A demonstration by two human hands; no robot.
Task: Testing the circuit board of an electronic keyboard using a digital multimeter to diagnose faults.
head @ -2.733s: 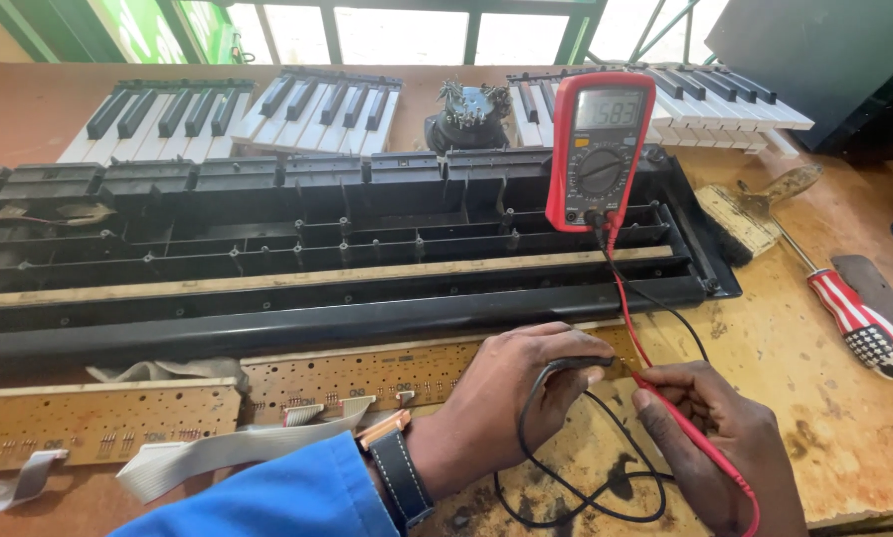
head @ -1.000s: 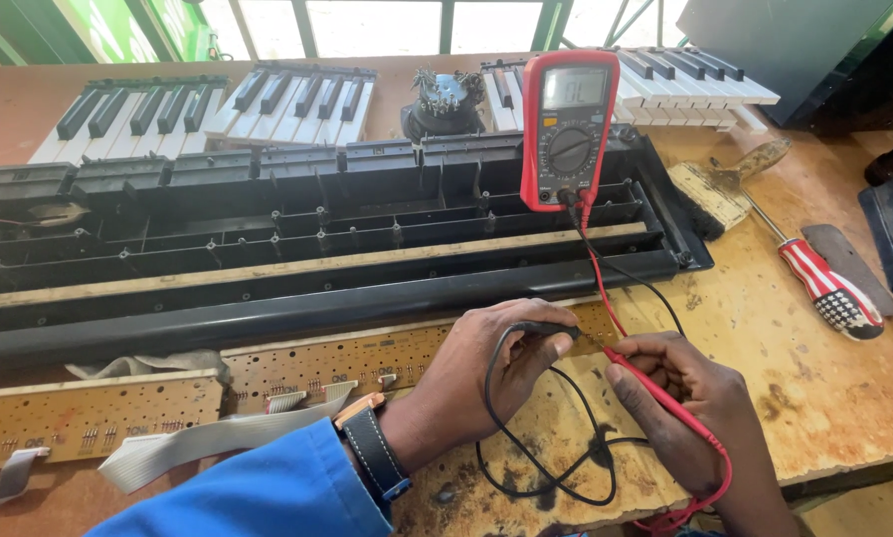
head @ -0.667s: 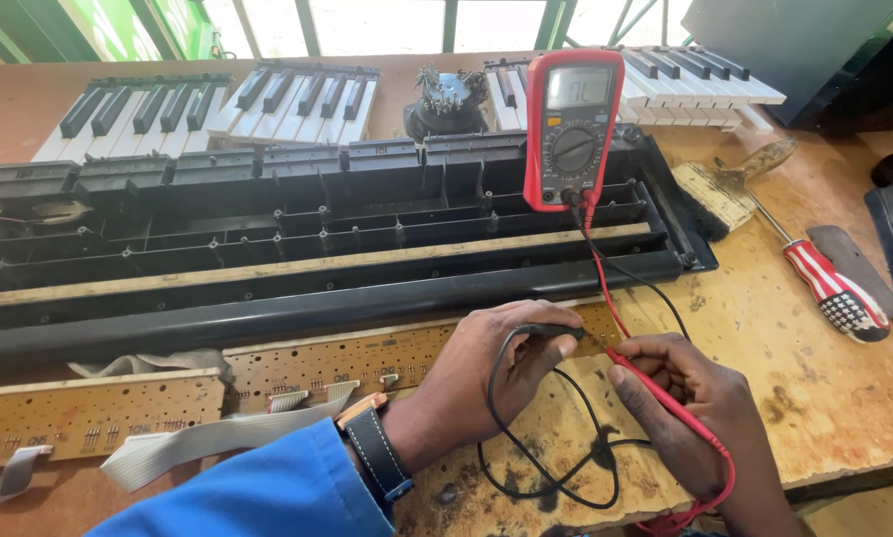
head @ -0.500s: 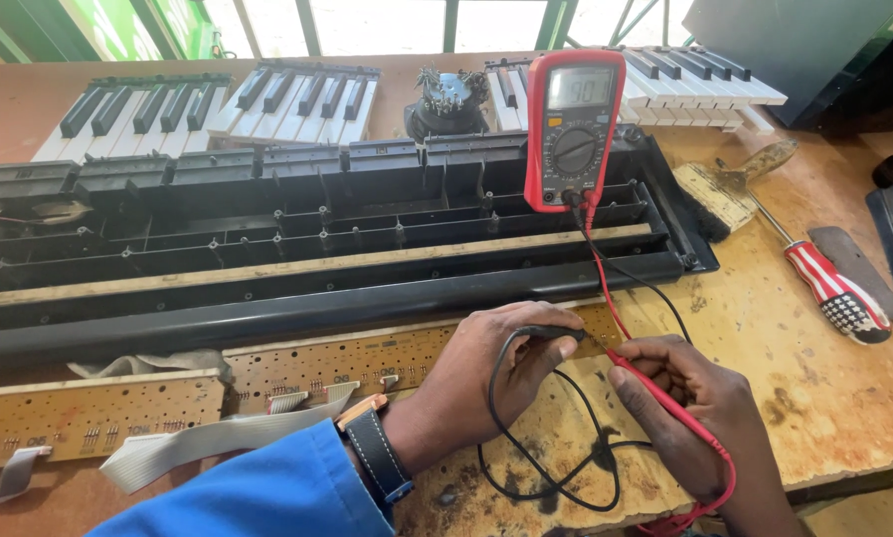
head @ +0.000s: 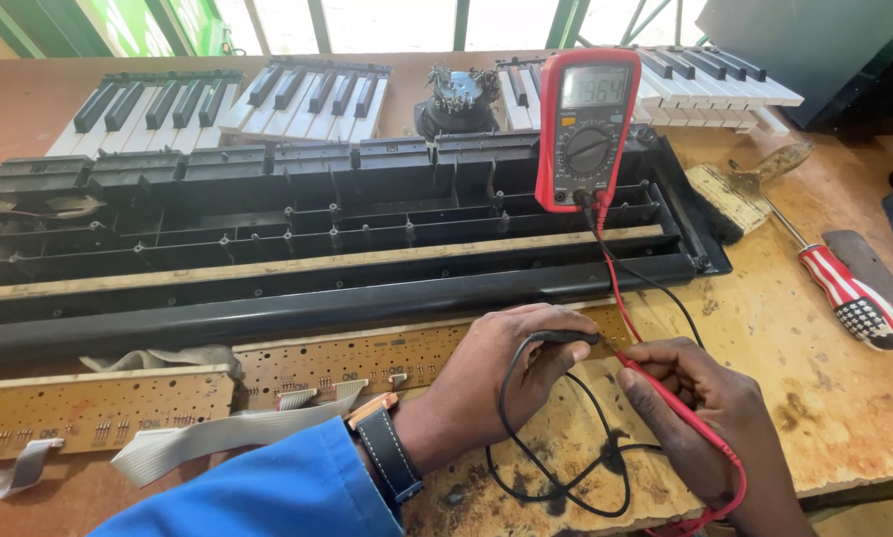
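Two probes in use: left hand grasps the black probe, right hand pinches the red probe; one multimeter at twelve o'clock; tips apparently touching one circuit board.

Both hands low, fingers pinched.

We are working in a repair workshop: a multimeter, screwdriver and dismantled keyboard frame are lying on a scarred wooden bench.
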